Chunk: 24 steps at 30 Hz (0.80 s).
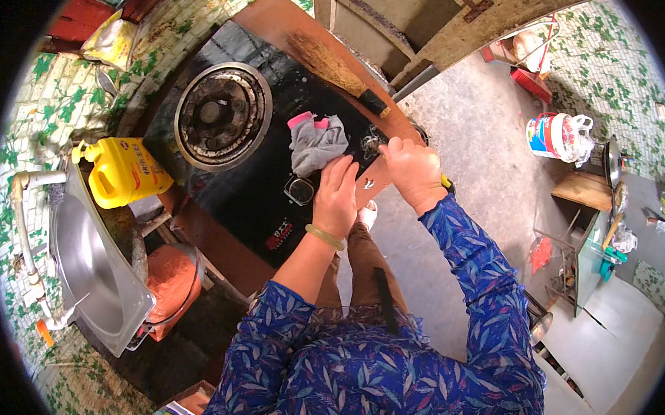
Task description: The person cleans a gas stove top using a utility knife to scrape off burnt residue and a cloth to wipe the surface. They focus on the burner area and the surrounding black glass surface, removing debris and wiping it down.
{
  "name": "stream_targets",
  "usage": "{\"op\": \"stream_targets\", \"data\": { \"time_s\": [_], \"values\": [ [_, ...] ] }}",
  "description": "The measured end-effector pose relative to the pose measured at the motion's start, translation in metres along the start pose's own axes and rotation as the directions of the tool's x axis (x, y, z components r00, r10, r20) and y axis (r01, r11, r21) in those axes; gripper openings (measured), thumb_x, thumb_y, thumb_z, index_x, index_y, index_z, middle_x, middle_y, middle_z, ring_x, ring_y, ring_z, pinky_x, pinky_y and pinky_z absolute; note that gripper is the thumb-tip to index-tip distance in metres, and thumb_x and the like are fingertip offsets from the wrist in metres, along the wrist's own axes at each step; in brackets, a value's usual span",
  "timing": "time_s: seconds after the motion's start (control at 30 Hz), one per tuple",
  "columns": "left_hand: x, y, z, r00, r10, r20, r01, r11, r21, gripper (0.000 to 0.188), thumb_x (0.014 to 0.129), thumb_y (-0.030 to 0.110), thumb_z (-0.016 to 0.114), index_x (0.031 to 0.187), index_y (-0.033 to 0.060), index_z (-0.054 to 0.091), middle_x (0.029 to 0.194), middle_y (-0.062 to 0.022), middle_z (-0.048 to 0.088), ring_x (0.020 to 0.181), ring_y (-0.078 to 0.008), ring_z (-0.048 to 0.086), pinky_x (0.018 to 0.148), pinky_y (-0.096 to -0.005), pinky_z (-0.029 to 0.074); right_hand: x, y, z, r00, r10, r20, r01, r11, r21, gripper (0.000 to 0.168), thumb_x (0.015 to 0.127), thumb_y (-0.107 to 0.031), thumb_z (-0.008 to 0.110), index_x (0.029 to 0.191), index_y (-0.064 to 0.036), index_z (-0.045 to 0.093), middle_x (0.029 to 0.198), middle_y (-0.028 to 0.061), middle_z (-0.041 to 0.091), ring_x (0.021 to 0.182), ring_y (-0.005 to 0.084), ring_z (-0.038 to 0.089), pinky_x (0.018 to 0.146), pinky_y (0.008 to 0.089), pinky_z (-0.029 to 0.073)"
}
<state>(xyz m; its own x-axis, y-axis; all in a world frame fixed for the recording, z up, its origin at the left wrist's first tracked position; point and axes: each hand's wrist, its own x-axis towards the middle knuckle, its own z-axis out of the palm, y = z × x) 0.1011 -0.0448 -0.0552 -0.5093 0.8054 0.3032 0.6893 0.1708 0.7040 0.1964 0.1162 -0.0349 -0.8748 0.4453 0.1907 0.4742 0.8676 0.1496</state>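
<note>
My left hand [336, 199] lies flat on the black glass cooktop [237, 195], its fingers stretched out and fingertips at the lower edge of a crumpled grey cloth [318, 144] with pink trim. A bangle circles that wrist. My right hand [411, 168] is closed around a tool handle [448, 183], whose yellow and black end sticks out beneath the fist. Grey debris [371, 142] lies by the cooktop's edge near this fist; the tool's working end is not clear. A control knob [299, 191] sits left of my left hand, and the round burner [223, 116] is farther off.
A brown straw brush [329, 63] lies along the reddish-brown tabletop [263, 13]. At left stand a yellow pump jug [125, 172], a steel sink [98, 262] and an orange-lined bin [171, 275]. A white bucket [552, 136] stands across the floor at right.
</note>
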Motion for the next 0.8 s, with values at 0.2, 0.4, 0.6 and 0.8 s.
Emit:
{"op": "stream_targets", "data": {
  "time_s": [0.2, 0.4, 0.6, 0.8],
  "values": [
    [0.001, 0.002, -0.001, 1.000, 0.007, 0.005, -0.007, 1.000, 0.007, 0.043, 0.075, -0.007, 0.066, 0.118, -0.0023, 0.061, 0.128, -0.0161, 0.056, 0.119, -0.0370, 0.054, 0.102, -0.0424, 0.046, 0.012, 0.006, 0.000, 0.999, 0.053, 0.001, -0.053, 0.998, -0.030, 0.031, 0.094, -0.036, 0.062, 0.077, -0.013, 0.052, 0.065, 0.0045, 0.058, 0.056, 0.0239, 0.064, 0.050, 0.0346, 0.050],
    [0.000, -0.002, 0.001, 1.000, -0.003, 0.004, 0.003, 1.000, 0.029, 0.043, 0.076, -0.007, 0.066, 0.118, -0.0019, 0.060, 0.128, -0.0159, 0.056, 0.118, -0.0370, 0.054, 0.102, -0.0426, 0.046, -0.003, -0.003, 0.000, 0.999, -0.036, 0.000, 0.036, 0.999, 0.012, 0.030, 0.094, -0.038, 0.060, 0.078, -0.014, 0.054, 0.064, 0.0029, 0.057, 0.056, 0.0220, 0.064, 0.052, 0.0352, 0.050],
    [0.000, -0.002, 0.000, 1.000, 0.016, 0.007, -0.016, 1.000, 0.021, 0.045, 0.075, -0.006, 0.066, 0.119, -0.0018, 0.059, 0.128, -0.0161, 0.056, 0.118, -0.0377, 0.053, 0.102, -0.0429, 0.046, 0.011, 0.007, -0.002, 0.998, 0.063, 0.025, -0.063, 0.998, -0.028, 0.030, 0.095, -0.038, 0.059, 0.078, -0.014, 0.054, 0.065, 0.0042, 0.060, 0.057, 0.0231, 0.065, 0.051, 0.0349, 0.050],
    [0.000, -0.001, 0.001, 1.000, 0.002, 0.015, -0.003, 1.000, 0.026, 0.045, 0.075, -0.006, 0.066, 0.119, -0.0021, 0.059, 0.128, -0.0164, 0.056, 0.118, -0.0379, 0.053, 0.102, -0.0431, 0.046, 0.003, 0.003, 0.002, 1.000, 0.006, -0.012, -0.006, 1.000, 0.000, 0.030, 0.094, -0.038, 0.060, 0.077, -0.014, 0.052, 0.063, 0.0038, 0.058, 0.054, 0.0222, 0.064, 0.050, 0.0353, 0.050]
  ]
}}
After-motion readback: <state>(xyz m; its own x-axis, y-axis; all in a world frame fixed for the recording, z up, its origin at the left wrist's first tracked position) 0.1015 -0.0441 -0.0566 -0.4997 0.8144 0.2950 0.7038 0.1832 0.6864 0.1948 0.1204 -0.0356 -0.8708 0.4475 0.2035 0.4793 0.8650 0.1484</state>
